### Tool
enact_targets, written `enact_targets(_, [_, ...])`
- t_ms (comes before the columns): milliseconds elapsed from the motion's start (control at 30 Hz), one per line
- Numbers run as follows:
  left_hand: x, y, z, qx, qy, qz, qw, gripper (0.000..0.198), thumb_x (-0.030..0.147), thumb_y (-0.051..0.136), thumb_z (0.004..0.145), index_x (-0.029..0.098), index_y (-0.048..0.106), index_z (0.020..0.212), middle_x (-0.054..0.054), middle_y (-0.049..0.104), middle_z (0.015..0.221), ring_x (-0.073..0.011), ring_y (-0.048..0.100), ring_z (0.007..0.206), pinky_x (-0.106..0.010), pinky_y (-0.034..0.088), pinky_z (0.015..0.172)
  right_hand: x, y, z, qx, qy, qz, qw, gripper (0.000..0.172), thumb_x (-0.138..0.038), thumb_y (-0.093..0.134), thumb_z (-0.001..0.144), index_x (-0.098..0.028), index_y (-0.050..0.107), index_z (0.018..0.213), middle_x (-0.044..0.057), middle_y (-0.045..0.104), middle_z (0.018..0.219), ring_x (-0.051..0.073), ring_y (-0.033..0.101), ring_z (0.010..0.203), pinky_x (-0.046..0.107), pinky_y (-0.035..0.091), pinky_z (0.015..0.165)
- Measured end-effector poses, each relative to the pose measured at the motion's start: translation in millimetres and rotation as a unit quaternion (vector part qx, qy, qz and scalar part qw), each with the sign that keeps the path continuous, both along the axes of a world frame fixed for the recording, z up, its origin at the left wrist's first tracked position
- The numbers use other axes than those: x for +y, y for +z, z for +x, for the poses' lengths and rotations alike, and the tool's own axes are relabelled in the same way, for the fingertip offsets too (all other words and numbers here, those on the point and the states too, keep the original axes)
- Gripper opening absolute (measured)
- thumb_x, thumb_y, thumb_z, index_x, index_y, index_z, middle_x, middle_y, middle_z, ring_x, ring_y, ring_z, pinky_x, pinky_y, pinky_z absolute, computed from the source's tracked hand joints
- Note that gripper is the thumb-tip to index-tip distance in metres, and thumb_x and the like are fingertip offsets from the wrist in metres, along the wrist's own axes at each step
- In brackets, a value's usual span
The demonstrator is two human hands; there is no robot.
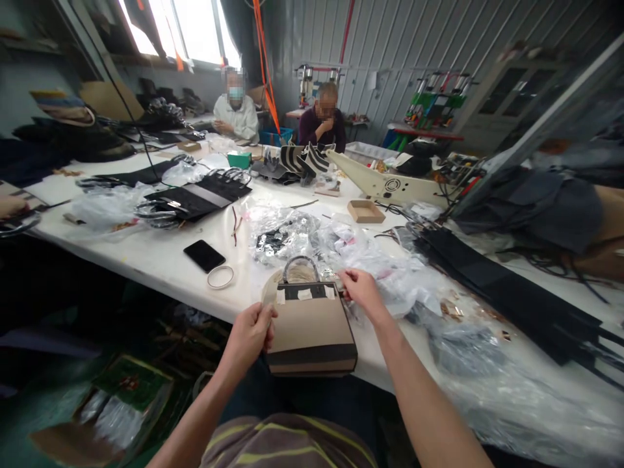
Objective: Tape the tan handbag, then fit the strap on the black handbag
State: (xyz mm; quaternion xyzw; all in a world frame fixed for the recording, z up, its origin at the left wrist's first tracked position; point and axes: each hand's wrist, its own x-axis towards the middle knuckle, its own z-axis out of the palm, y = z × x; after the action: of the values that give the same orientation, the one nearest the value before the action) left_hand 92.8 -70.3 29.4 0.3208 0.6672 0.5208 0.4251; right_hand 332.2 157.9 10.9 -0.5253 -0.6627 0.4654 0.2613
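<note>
Pale strip (269,294), lower end hidden by L hand (252,329); detail at fingertips of R hand (361,290), too sm. to ID; co-worker's hand (12,207), cut off at L edge; black panels (507,296), cut off at R; bkgd. cabinet (517,91), blurred.

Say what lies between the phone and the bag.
A pale ring lies there, close beside the phone; from it, white tabletop shows towards the bag. The head view shows this.
</note>
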Motion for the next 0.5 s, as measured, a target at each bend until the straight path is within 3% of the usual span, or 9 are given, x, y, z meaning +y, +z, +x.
enact_targets(67, [-2,-1.9,-9,0.009,0.031,0.008,0.999,0.045,0.065,0.06,0.101,0.021,0.064,0.094,0.007,0.056,0.055,-0.0126,0.051,0.043,-0.023,0.039,0.045,-22,-2.6,11,-0.033,-0.037,0.056,0.997,0.051,-0.072,0.07,0.092,-0.021,0.075,0.088,0.007,0.075,0.077,0.023,0.068,0.066,0.032,0.05,0.056])
enact_targets(200, [-4,-7.2,-29,0.06,0.084,0.016,0.995,0.047,0.066,0.062,0.1,0.02,0.064,0.089,0.006,0.056,0.054,-0.0123,0.051,0.044,-0.023,0.036,0.046,-64,-12.6,22,-0.138,-0.015,0.09,0.986,0.043,-0.065,0.088,0.078,-0.024,0.077,0.087,0.007,0.079,0.08,0.027,0.071,0.071,0.035,0.048,0.061])
enact_targets(367, [3,-12.8,-50,0.068,0.104,0.004,0.992,0.05,0.071,0.068,0.095,0.021,0.065,0.091,0.006,0.059,0.056,-0.0135,0.052,0.045,-0.023,0.038,0.045,-90,-19.1,12,0.006,-0.013,0.019,1.0,0.042,-0.059,0.083,0.085,-0.022,0.073,0.1,0.008,0.082,0.098,0.031,0.074,0.089,0.038,0.056,0.077])
enact_targets(500, [3,-12.3,-58,0.063,0.095,0.008,0.994,0.051,0.071,0.07,0.093,0.021,0.064,0.085,0.005,0.061,0.055,-0.013,0.055,0.045,-0.023,0.041,0.046,-99,-19.9,7,0.055,0.004,0.033,0.998,0.041,-0.06,0.074,0.093,-0.023,0.069,0.109,0.009,0.082,0.106,0.032,0.075,0.097,0.04,0.058,0.084])
